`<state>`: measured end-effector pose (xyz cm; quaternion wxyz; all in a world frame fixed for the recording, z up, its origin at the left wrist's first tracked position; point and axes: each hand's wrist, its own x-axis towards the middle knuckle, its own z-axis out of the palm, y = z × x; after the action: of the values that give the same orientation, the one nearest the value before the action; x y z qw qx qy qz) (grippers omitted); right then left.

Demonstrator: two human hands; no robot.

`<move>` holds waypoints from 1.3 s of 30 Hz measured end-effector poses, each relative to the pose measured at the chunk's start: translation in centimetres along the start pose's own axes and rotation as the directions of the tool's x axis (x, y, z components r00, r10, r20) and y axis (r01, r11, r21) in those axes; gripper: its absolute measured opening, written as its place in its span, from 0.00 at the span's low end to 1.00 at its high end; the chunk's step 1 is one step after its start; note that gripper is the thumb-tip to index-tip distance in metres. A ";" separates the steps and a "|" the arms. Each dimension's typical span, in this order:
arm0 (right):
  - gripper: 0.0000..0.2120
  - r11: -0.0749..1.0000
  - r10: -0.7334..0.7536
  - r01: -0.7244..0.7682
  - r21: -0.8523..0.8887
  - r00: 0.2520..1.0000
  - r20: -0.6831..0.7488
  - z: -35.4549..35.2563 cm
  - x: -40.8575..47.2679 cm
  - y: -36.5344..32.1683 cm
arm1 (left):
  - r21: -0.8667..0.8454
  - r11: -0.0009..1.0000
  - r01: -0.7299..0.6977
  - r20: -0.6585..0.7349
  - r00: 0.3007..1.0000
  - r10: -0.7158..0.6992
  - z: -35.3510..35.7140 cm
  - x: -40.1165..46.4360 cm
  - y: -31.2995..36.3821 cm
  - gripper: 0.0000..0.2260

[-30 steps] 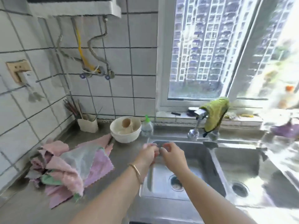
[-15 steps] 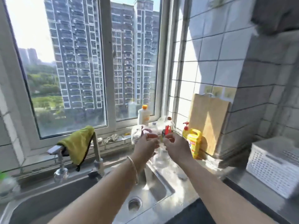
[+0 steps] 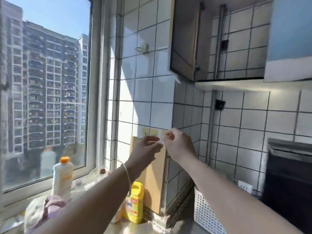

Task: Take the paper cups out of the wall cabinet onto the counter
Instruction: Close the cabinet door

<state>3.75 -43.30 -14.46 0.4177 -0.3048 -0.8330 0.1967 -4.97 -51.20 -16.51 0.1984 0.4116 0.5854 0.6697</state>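
View swung up and right from the sink since a second ago: wall cabinet [image 3: 217, 39] now visible, door open, no paper cups discernible inside. Left hand [image 3: 146, 147] and right hand [image 3: 179, 146] remain raised together, fingers pinched on something tiny, before the wooden cutting board [image 3: 153, 183], above the yellow detergent bottle [image 3: 134, 205].

Head view, angled up at cabinet [image 3: 217, 39]

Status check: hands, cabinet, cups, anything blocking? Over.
Left hand and right hand raised together, fingertips pinched, nothing clearly held. Wall cabinet open above, no paper cups visible inside. Reach path unobstructed; cutting board and yellow bottle sit below.
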 end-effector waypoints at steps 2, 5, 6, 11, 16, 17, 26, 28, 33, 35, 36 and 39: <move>0.12 1.000 -0.008 0.008 -0.010 0.998 -0.061 -0.4 3.4 0.3 | 0.012 0.999 -0.052 0.030 0.998 0.052 0.4 3.3 0.8 0.10; 0.12 1.000 -0.001 -0.001 -0.014 0.992 -0.128 -0.3 8.4 0.5 | 0.000 0.992 -0.125 0.030 0.992 0.125 0.5 8.7 2.0 0.12; 0.11 1.000 -0.001 -0.002 -0.016 0.989 -0.149 -0.2 10.0 0.5 | 0.001 0.989 -0.145 0.025 0.989 0.145 0.6 10.5 2.4 0.12; 0.11 0.995 -0.051 0.029 -0.092 0.969 -0.242 -0.5 17.9 0.3 | 0.034 0.966 -0.255 -0.004 0.967 0.256 0.7 20.2 4.6 0.15; 0.14 0.978 -0.161 0.098 -0.185 0.919 -0.360 -2.3 24.8 -0.9 | 0.058 0.920 -0.388 -0.028 0.920 0.390 1.7 27.7 7.2 0.18; 0.16 0.973 -0.185 0.115 -0.202 0.909 -0.375 -2.5 25.9 -1.1 | 0.066 0.903 -0.424 -0.017 0.905 0.426 2.1 28.6 7.6 0.20; 0.22 0.932 -0.334 0.246 -0.267 0.867 -0.369 -2.0 29.6 -1.1 | 0.126 0.789 -0.601 0.029 0.797 0.603 5.7 31.4 8.6 0.29; 0.19 0.936 -0.338 0.267 -0.230 0.865 -0.371 -2.4 29.7 -0.8 | 0.126 0.780 -0.613 0.012 0.787 0.617 6.6 31.3 8.6 0.30; 0.24 0.946 -0.321 0.308 -0.098 0.855 -0.407 -3.1 29.2 0.4 | 0.153 0.762 -0.629 -0.009 0.771 0.637 9.0 30.7 8.5 0.31; 0.26 0.937 -0.335 0.338 -0.085 0.809 -0.483 -4.0 28.8 1.3 | 0.217 0.722 -0.657 -0.012 0.738 0.675 10.5 30.3 8.8 0.29; 0.26 0.931 -0.346 0.354 -0.090 0.775 -0.529 -4.7 28.6 1.7 | 0.263 0.690 -0.674 -0.002 0.715 0.699 11.5 30.2 9.0 0.27; 0.25 0.920 -0.321 0.391 -0.032 0.704 -0.634 -7.1 28.4 3.7 | 0.400 0.580 -0.710 0.060 0.652 0.756 15.0 29.1 9.3 0.26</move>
<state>-2.43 -20.97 3.81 0.7161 -0.1635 -0.6772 0.0426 -8.16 -22.33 1.22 -0.2164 0.6071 0.4935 0.5841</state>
